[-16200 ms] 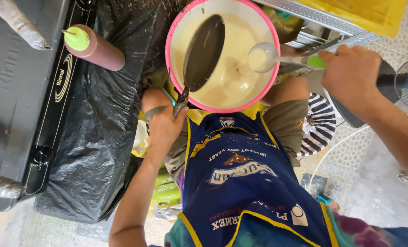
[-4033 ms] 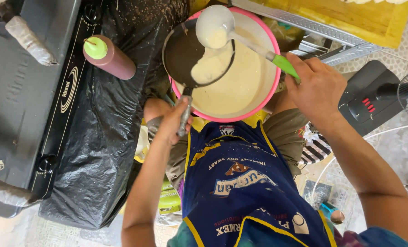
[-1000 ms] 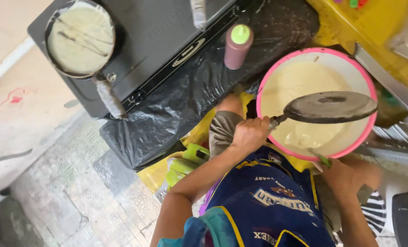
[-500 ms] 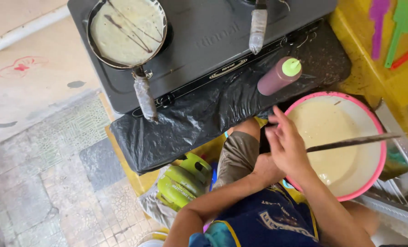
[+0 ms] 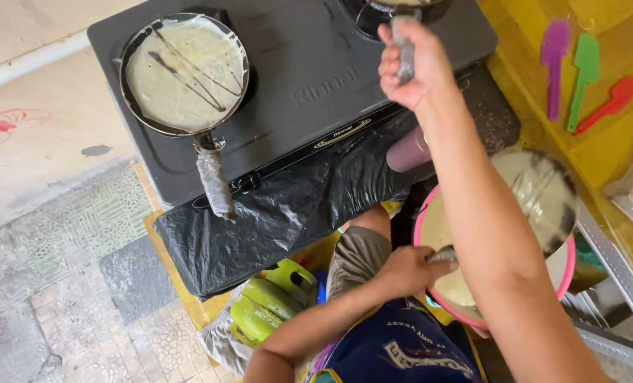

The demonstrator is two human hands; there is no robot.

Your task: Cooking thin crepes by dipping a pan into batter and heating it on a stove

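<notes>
**Two pans in hand, one cooking on the burner**

Right hand (image 5: 410,62) is closed round the wrapped handle of a pan at the far burner; only a sliver of that pan (image 5: 408,6) shows at the top edge, contents hidden. Left hand (image 5: 408,269) is closed on the handle of a second pan (image 5: 540,195), blurred, tilted over the pink batter basin (image 5: 430,234); its inside looks coated with pale batter.

Handling, my read: thin metal pans, stiff and light, batter-slick inside and likely hot at the rim. The handle is the only sane place to grip; the taped wrap should give friction and some insulation. Wet batter will run if a pan is tipped.

Third pan (image 5: 185,74) sits on the left burner of the black two-burner stove (image 5: 295,92), holding a pale crepe with dark drizzle lines; wrapped handle points toward the person, untouched.

Surface: the stove stands on a low stand draped in black plastic sheet (image 5: 281,220), wrinkled and slippery-looking. A maroon squeeze bottle (image 5: 407,150) stands beside the right forearm. Coloured spatulas (image 5: 582,78) lie on a yellow surface, well apart. Patterned tile floor, tight space.
</notes>
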